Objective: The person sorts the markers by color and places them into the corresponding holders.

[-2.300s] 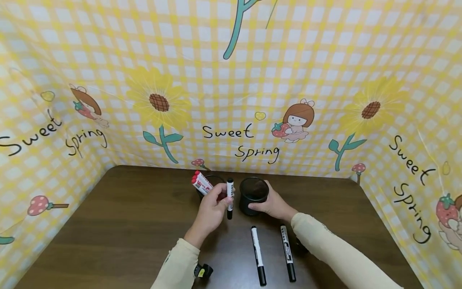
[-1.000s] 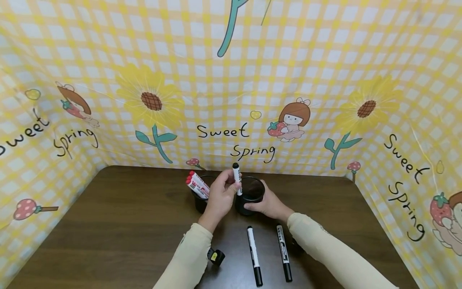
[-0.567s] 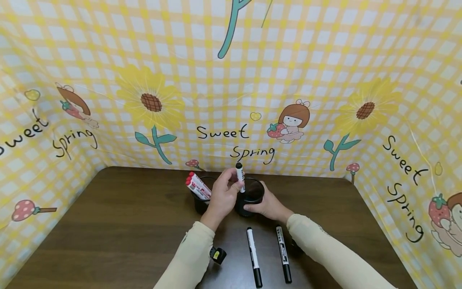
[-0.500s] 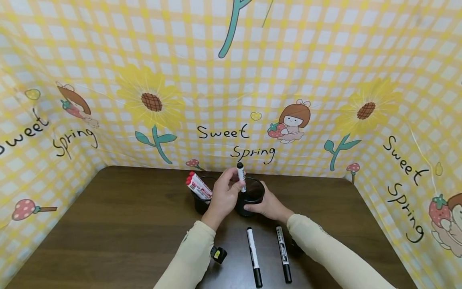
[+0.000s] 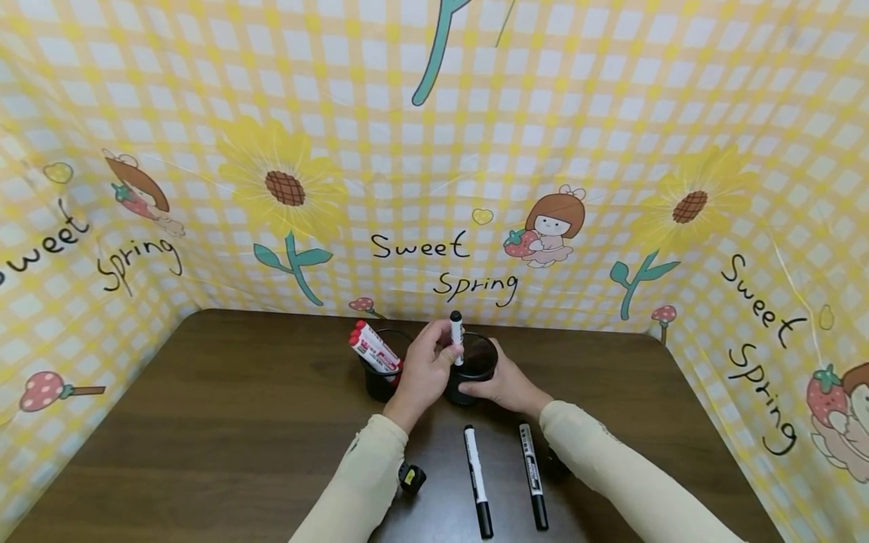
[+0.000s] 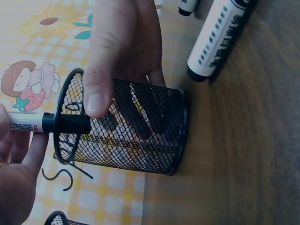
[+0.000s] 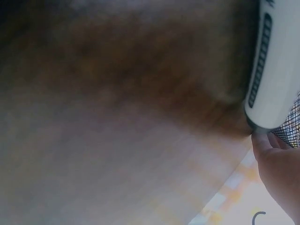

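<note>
Head view, held marker [image 5: 457, 343]: white barrel, black ends, near upright, just below mid-frame at the mouth of the near mesh cup [image 6: 140, 157].
Cap end: inside the rim per left wrist view, well short of the base.
Left hand [image 5: 426, 371]: thumb and fingers pinch the barrel above the rim.
Right hand [image 5: 512, 385]: fingers curled round the cup wall, thumb on the near side; cup upright.
Lowering: my call, drop it straight down mid-mouth, cap clear of the wire rim, let go only once it touches bottom. Right grip firm enough to stop tipping, not to dent the mesh.
Second cup [image 5: 377, 385]: left of the hands, red-capped markers [image 5: 375, 351] leaning to the frame's left. Left elbow room is tight; avoid bumping it.
Loose markers: white one [image 5: 477, 471] and darker-printed one [image 5: 532, 475] lie lower centre-right, near the right sleeve [image 5: 611, 452].
Table [image 5: 204, 422]: dark wood, checked cloth [image 5: 421, 166] behind.
</note>
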A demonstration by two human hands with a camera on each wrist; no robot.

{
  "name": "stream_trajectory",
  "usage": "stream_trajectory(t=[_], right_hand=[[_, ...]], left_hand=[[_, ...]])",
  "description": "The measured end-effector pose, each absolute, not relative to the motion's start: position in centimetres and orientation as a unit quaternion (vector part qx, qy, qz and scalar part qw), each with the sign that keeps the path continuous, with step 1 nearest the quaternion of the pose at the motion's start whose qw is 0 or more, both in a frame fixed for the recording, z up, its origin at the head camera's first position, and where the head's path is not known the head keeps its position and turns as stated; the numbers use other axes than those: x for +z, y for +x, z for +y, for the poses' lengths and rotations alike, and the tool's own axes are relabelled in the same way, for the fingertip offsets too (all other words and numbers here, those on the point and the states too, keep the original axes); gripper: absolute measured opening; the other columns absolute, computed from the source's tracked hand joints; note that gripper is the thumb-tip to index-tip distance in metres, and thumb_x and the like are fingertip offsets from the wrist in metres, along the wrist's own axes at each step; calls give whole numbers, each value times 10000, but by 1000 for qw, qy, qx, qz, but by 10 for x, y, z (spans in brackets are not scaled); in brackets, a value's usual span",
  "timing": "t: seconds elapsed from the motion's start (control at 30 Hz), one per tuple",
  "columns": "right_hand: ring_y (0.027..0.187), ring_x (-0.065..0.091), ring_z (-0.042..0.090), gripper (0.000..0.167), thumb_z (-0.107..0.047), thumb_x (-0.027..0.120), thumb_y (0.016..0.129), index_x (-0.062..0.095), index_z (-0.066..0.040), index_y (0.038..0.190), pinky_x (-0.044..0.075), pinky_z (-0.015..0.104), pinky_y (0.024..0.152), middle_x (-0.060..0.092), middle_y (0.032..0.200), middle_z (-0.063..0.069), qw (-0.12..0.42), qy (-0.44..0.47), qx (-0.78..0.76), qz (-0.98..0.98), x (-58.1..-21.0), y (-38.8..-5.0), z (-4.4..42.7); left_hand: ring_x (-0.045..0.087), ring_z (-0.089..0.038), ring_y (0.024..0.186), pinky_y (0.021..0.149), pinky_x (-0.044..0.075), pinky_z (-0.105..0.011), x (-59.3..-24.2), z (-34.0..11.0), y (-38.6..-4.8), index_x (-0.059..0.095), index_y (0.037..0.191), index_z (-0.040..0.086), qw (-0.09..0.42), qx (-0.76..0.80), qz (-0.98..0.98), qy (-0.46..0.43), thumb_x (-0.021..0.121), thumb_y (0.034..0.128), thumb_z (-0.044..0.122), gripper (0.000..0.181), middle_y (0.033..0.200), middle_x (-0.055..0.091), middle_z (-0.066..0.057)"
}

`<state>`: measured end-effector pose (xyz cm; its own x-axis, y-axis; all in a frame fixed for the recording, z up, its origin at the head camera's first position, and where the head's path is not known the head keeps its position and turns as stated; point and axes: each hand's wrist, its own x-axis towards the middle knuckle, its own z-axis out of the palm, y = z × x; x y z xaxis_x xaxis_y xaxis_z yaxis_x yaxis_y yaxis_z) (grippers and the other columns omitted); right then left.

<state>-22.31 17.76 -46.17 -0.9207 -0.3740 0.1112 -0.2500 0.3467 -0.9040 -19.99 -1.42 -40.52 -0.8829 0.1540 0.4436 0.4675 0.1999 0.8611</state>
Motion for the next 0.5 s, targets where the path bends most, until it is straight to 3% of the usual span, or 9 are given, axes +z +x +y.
stream_trajectory(t=[0.27, 0.5], right_hand=[[1208, 534, 318, 806, -156, 888, 787, 381, -26, 1399, 379, 466, 1034, 512, 1360, 168, 49, -189, -538, 820, -465, -225, 178], [1229, 512, 404, 835, -122, 867, 801, 341, 9, 1437, 362, 548, 1044, 481, 1391, 236, 55, -193, -548, 812, -465, -224, 178]], left_hand=[[579, -195, 921, 802, 516, -350, -412, -13, -203, 653, 1117, 22, 125, -593, -771, -198, 697, 924, -11, 201, 1012, 605, -53], [574, -163, 932, 828, 497, -367, -415, -12, -202, 661, 1105, 79, 120, -557, -796, -202, 715, 915, 1, 212, 1008, 601, 4]])
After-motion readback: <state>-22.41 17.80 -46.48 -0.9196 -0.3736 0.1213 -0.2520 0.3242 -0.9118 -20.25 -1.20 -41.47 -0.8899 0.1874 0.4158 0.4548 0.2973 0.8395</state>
